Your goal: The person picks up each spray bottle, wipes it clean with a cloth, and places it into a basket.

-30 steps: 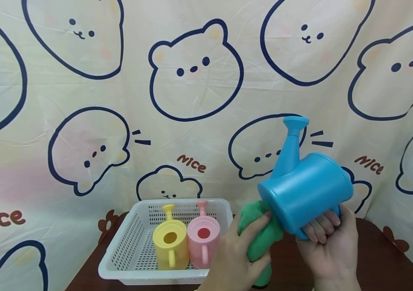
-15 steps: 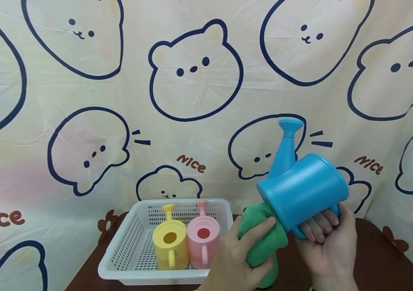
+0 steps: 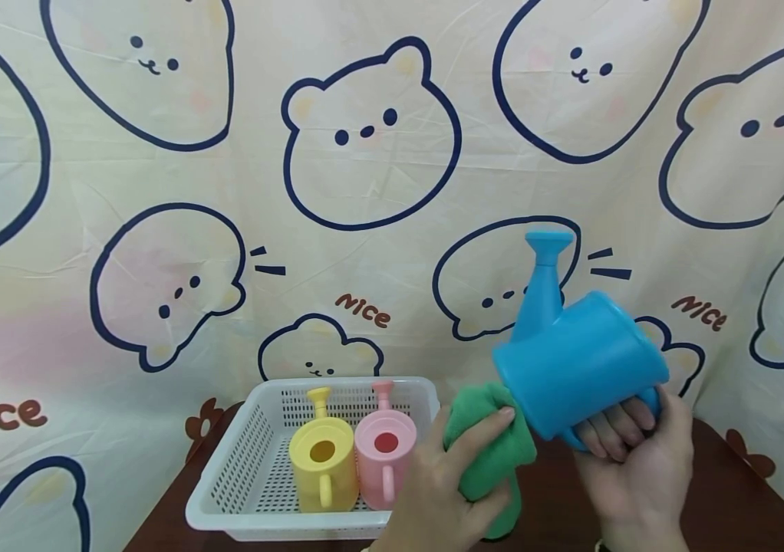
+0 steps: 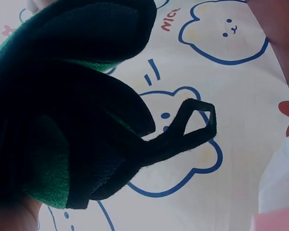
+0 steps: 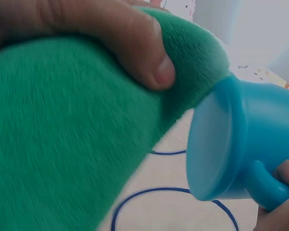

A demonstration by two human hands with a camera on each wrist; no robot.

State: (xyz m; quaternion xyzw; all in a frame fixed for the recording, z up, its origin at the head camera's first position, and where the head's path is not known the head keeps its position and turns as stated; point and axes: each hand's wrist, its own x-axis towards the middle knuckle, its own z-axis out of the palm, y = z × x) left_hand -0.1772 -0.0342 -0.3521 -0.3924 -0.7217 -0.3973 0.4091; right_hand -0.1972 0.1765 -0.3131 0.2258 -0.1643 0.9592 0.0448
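Observation:
A blue watering can is held up at the right, tilted, with its spout pointing up. The right hand grips its handle from below. Bunched in the left hand is a green fuzzy cloth, beside the can's lower left end. In the right wrist view the cloth meets the upper edge of the can's round end. A dark loop sticks out from the shadowed cloth in the left wrist view. The cloth hides part of the left fingers.
A white perforated basket stands left of the hands on the dark brown table. Inside it are a yellow watering can and a pink watering can, side by side. A patterned curtain hangs behind.
The cloth went right, then back left and slightly away from the can's end. The watering can shifted a little left, then right, and its spout tip is slightly lower. Both grips remain.

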